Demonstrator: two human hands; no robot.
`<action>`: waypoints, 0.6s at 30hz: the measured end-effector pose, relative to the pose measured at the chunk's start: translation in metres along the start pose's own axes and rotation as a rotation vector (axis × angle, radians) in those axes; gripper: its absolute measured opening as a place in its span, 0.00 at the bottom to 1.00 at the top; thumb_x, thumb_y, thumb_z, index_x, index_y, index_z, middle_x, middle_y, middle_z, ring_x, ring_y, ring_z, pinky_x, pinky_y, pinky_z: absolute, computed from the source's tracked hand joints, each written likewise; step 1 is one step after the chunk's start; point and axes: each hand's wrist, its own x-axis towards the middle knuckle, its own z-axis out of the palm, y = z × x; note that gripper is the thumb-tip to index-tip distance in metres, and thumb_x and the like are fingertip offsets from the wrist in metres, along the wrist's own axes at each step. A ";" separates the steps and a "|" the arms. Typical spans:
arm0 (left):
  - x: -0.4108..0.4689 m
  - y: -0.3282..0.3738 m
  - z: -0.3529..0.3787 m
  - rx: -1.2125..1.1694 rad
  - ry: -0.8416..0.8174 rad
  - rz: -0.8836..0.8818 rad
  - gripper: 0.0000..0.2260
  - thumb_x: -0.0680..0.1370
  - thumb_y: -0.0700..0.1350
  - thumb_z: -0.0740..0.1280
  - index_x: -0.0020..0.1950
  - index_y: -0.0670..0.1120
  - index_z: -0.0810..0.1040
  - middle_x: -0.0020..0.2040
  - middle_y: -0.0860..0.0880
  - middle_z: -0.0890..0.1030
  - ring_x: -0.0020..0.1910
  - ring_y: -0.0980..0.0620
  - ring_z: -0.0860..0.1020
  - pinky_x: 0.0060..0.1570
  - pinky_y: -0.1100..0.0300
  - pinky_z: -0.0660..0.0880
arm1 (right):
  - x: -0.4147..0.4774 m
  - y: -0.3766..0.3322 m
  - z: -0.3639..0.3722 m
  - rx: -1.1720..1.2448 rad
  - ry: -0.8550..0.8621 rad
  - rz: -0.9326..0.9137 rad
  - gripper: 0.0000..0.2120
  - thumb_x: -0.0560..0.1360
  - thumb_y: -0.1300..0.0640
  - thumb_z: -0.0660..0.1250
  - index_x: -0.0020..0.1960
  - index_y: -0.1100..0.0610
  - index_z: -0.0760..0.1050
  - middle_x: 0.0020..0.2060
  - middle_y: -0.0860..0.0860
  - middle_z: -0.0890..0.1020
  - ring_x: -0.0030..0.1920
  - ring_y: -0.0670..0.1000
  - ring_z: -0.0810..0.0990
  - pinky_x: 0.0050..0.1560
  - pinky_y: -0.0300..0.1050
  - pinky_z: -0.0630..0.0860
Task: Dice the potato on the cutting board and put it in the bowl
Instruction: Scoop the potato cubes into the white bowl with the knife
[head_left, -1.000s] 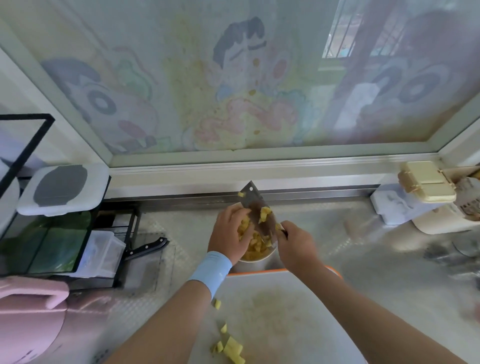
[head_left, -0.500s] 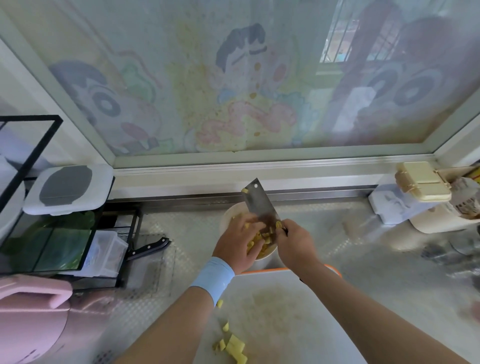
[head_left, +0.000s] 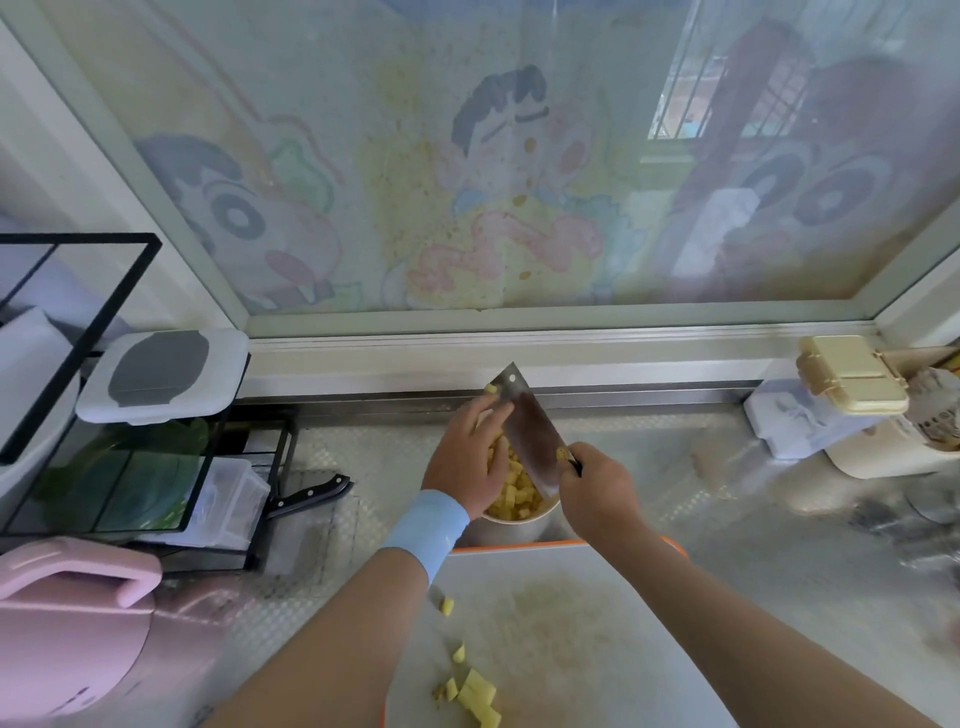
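Grips rectangular steel cleaver (head_left: 530, 431) by handle with right hand (head_left: 597, 493); presses left hand (head_left: 467, 457) flat on blade above round bowl (head_left: 514, 527) of potato cubes (head_left: 519, 493).

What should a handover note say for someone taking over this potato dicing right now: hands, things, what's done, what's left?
The left hand is open, fingers flat against the cleaver blade, over the bowl.
The right hand grips the cleaver handle, with the blade tilted above the bowl.
Done: most potato dice lie in the bowl, just beyond the cutting board.
Left: a few bits cling to the blade. The leftover pieces and a couple of strays sit on the board's near left part, probably to be scraped in next.
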 end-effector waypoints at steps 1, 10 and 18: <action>0.008 0.001 -0.003 0.005 -0.022 -0.013 0.23 0.77 0.40 0.61 0.73 0.46 0.67 0.74 0.49 0.63 0.73 0.53 0.60 0.70 0.62 0.61 | -0.001 0.001 0.000 -0.015 0.004 -0.013 0.13 0.79 0.58 0.60 0.35 0.53 0.67 0.29 0.50 0.72 0.32 0.54 0.70 0.30 0.45 0.62; -0.025 -0.011 0.008 0.135 -0.194 -0.047 0.14 0.78 0.45 0.62 0.64 0.47 0.76 0.63 0.51 0.74 0.63 0.52 0.71 0.63 0.61 0.69 | 0.003 0.008 -0.009 0.022 0.040 0.003 0.12 0.78 0.58 0.60 0.36 0.59 0.69 0.28 0.53 0.74 0.30 0.53 0.69 0.31 0.47 0.66; -0.075 -0.008 -0.006 0.107 0.122 -0.157 0.11 0.72 0.33 0.63 0.49 0.46 0.76 0.49 0.50 0.74 0.49 0.51 0.71 0.48 0.58 0.73 | -0.023 0.014 -0.014 -0.008 0.025 -0.021 0.11 0.78 0.58 0.60 0.38 0.59 0.70 0.29 0.53 0.74 0.31 0.55 0.70 0.32 0.47 0.66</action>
